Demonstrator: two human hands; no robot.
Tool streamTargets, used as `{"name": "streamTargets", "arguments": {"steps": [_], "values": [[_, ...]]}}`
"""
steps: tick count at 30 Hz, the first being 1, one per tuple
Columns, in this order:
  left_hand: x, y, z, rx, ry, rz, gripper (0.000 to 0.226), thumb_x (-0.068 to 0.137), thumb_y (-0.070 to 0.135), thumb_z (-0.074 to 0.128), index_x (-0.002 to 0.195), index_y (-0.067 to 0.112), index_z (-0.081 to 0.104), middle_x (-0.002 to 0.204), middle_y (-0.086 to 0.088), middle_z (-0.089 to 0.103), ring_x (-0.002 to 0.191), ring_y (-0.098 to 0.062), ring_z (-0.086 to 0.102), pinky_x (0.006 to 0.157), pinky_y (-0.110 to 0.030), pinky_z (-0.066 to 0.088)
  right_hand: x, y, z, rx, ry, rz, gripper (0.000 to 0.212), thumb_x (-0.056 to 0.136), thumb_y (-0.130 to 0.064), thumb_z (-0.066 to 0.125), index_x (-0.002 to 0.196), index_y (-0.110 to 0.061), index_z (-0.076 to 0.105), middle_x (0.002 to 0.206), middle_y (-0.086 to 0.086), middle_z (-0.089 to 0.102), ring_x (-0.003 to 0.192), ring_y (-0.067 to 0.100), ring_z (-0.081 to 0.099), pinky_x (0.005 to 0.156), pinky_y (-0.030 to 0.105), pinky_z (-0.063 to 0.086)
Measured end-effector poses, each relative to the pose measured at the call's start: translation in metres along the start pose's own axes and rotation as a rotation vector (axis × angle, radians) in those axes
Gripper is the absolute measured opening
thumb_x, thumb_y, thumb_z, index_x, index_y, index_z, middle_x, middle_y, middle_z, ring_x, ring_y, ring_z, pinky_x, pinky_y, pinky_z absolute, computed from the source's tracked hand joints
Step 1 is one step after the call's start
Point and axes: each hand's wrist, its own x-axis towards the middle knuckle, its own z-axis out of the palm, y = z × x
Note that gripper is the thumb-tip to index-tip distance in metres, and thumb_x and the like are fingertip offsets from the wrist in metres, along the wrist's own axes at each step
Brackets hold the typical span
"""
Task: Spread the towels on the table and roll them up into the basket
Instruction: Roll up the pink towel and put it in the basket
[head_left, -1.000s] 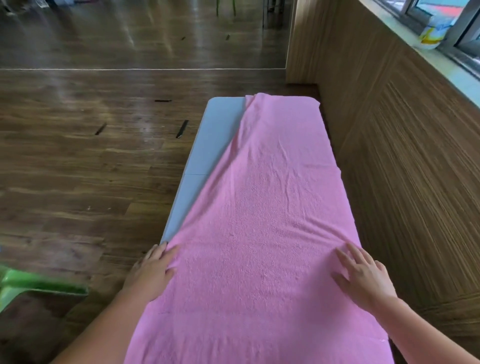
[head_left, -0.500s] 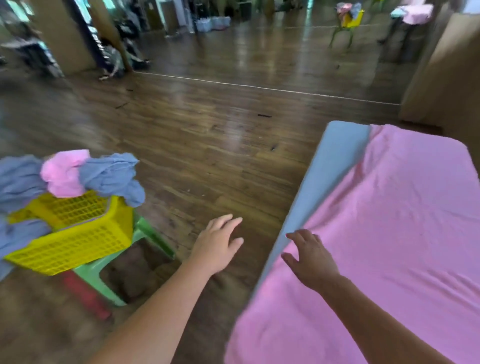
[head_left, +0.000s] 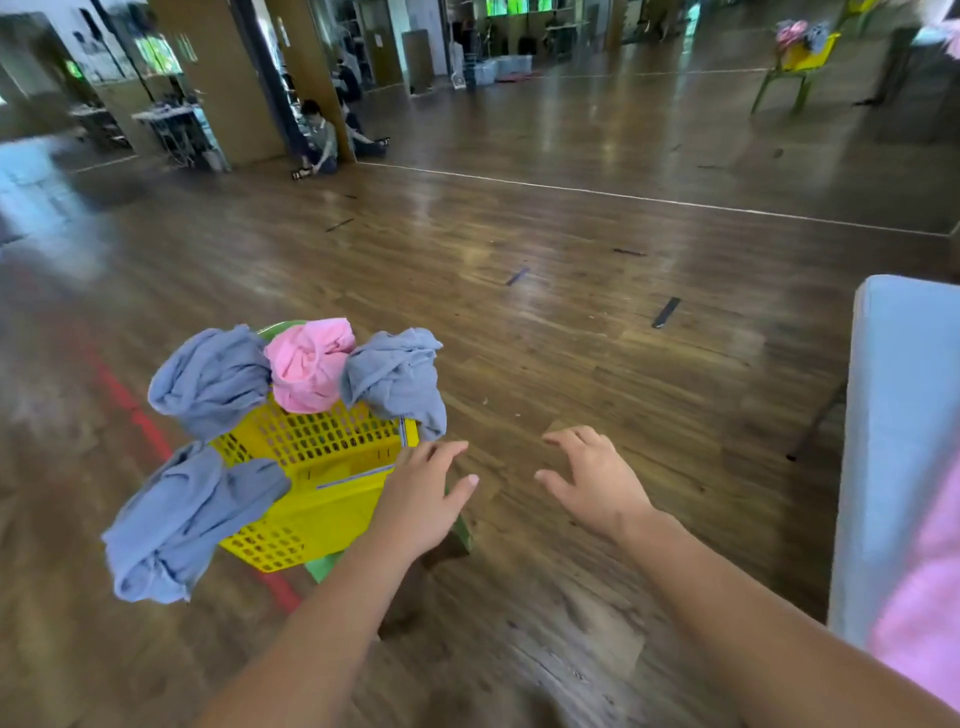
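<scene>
Towels (head_left: 208, 379) drape basket (head_left: 317, 519); left hand (head_left: 421, 501), right hand (head_left: 597, 483) hover nearby.

Yellow basket (head_left: 291, 540): perforated plastic, tilted, left of centre, inner floor visible. Four bunched towels sit draped over its rim:
- far-left grey towel (head_left: 208, 379)
- pink bundle (head_left: 309, 364), at the far middle, between the two far grey ones
- far-right grey towel (head_left: 395, 379)
- near-left grey towel (head_left: 176, 525), the biggest, drooping outside the wall

Table (head_left: 904, 415): pale grey top at the right edge, well apart from the basket. Spread pink towel (head_left: 924, 597) lies flat on its near end.
</scene>
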Motion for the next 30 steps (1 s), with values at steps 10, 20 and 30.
{"name": "streamTargets", "arguments": {"steps": [10,20,30], "values": [[0.185,0.099,0.061,-0.066,-0.214,0.274,0.047,0.097,0.053,0.046,0.141,0.037,0.043,0.138,0.011,0.042,0.130,-0.015,0.032,0.107,-0.040,0.037,0.085,0.121,-0.055,0.006,0.237,0.277,0.051,0.090,-0.046,0.061,0.136,-0.027,0.051,0.133,-0.005,0.049,0.124,0.021,0.044,0.098,0.034,0.045],[0.392,0.278,0.131,-0.172,-0.327,0.558,0.044,0.098,0.051,0.046,0.139,0.036,0.046,0.136,0.014,0.044,0.130,-0.011,0.034,0.108,-0.038,0.037,0.146,0.281,-0.177,0.007,0.417,0.585,0.048,0.090,-0.045,0.062,0.134,-0.029,0.053,0.134,-0.007,0.050,0.121,0.018,0.047,0.098,0.035,0.046],[0.565,0.428,0.227,-0.212,-0.485,0.853,0.041,0.098,0.050,0.046,0.136,0.038,0.048,0.136,0.016,0.044,0.131,-0.009,0.032,0.110,-0.041,0.037,0.195,0.422,-0.238,-0.014,0.601,0.924,0.044,0.091,-0.047,0.057,0.133,-0.034,0.051,0.136,-0.009,0.047,0.124,0.016,0.045,0.098,0.035,0.044]]}}
